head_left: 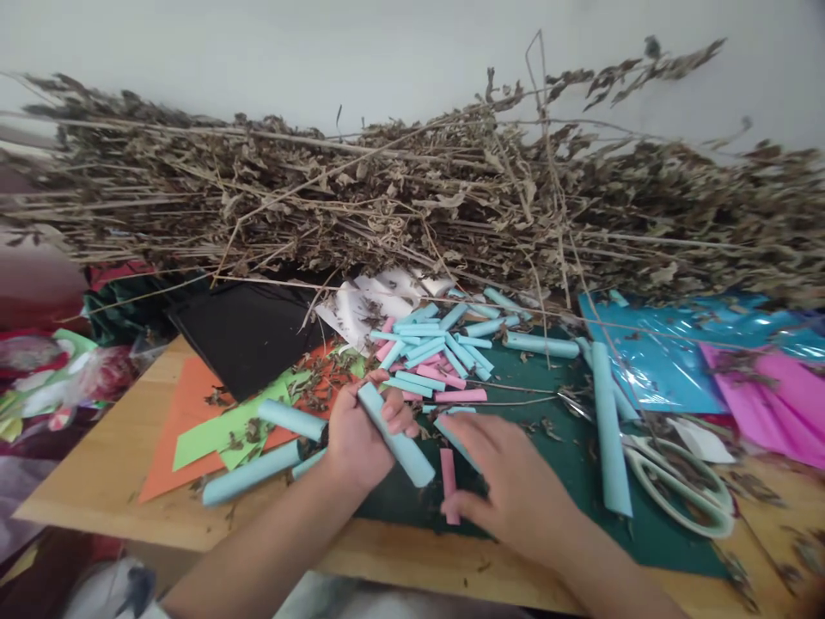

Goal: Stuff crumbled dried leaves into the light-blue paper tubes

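Observation:
A light blue paper roll [396, 438] lies slantwise in my left hand [364, 438], with the fingers curled around it. My right hand [509, 477] hovers low over the green mat [534, 404], thumb and fingers apart. Its thumb is at the lower end of a pink paper roll [448, 481]; whether it touches cannot be told. Another blue roll [461, 443] lies partly hidden by its fingers. Beyond both hands is a heap of small blue and pink paper rolls [431, 344]. Longer blue rolls [251, 473] rest left of my left wrist.
White-handled scissors [683, 486] and a tall blue roll [609, 430] are at the right. Dried leafy stalks [387, 189] cover the back along the wall. Orange [161, 456], green [212, 430] and black sheets [251, 327] lie left; blue plastic packaging [663, 361] and pink sheets [766, 400] lie right.

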Tool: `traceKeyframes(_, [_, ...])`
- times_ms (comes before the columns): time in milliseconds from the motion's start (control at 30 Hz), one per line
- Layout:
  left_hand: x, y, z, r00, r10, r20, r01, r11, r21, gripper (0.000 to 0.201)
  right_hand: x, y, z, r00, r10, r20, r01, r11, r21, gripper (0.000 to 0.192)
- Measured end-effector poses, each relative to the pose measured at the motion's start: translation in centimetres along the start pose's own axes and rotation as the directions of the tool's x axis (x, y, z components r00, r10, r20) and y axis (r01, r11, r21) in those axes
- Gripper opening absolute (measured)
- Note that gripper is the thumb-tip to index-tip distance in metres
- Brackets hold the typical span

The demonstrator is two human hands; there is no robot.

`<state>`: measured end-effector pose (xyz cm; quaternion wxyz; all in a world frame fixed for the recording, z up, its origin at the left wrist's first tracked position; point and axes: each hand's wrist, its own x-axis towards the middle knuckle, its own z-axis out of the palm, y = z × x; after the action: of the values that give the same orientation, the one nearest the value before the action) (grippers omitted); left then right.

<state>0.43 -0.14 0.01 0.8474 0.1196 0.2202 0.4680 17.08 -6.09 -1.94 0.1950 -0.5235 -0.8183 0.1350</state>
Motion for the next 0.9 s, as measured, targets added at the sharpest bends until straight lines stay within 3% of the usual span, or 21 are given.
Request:
traceKeyframes(67, [-0.5,-1.2,0.7,0.998,0.058,-0.013,-0.058,0.997,-0.047,0.020,-0.1,-1.8,1.0,1.000,-0.007,0.030,0.001,0.984,0.176,0.066])
traceKeyframes(200, [-1.3,-2.3,1.1,0.989,0.145,-0.026,-0.146,0.989,-0.037,0.021,-0.9,-2.5,1.8,0.994,0.097,-0.048,-0.067,0.895,0.440,0.041])
traceKeyframes(300, [-1.0,-0.9,0.4,0.992,0.125,0.013,-0.126,0.989,0.082,0.025,-1.6,-1.5,1.3,0.980,0.198,0.009,-0.165,0.793,0.586,0.033])
traceKeyframes(400, [-0.1,0.7,-0.2,0.977,0.167,0.131,-0.197,0.943,0.267,0.033,-2.1,-1.0,0.7,0.974,0.192,0.117,-0.221,0.716,0.663,0.030])
traceKeyframes(467, [0.2,1.0,-0.3,0.967,0.084,0.242,-0.180,0.896,0.407,0.037,-2.2,-1.0,0.5,0.972,0.175,0.158,-0.235,0.678,0.696,0.030])
traceKeyframes(567, [0.1,0.1,-0.4,0.913,-0.163,0.375,-0.079,0.830,0.552,0.046,-2.2,-1.4,0.4,0.977,0.159,0.140,-0.211,0.653,0.728,0.031])
traceKeyframes(633, [-0.5,-0.6,-0.7,0.882,-0.213,0.421,-0.086,0.804,0.588,0.047,-2.3,-1.6,0.4,0.982,0.147,0.114,-0.183,0.652,0.736,0.032])
traceKeyframes(700, [-1.1,-0.9,-1.0,0.878,-0.164,0.451,-0.176,0.765,0.620,0.044,-2.6,-1.8,0.3,0.983,0.138,0.120,-0.181,0.646,0.741,0.033])
traceKeyframes(767, [-1.8,-0.5,-1.3,0.860,-0.023,0.511,-0.359,0.684,0.635,0.038,-3.0,-2.1,0.3,0.977,0.142,0.157,-0.212,0.620,0.755,0.030])
traceKeyframes(833, [-2.6,0.4,-1.1,0.778,0.166,0.607,-0.582,0.556,0.594,0.032,-3.4,-2.4,0.4,0.971,0.153,0.183,-0.238,0.573,0.784,0.027])
traceKeyframes(900, [-3.2,1.2,-0.6,0.681,0.212,0.701,-0.699,0.473,0.536,0.032,-3.6,-2.8,0.6,0.974,0.137,0.181,-0.226,0.523,0.822,0.026])
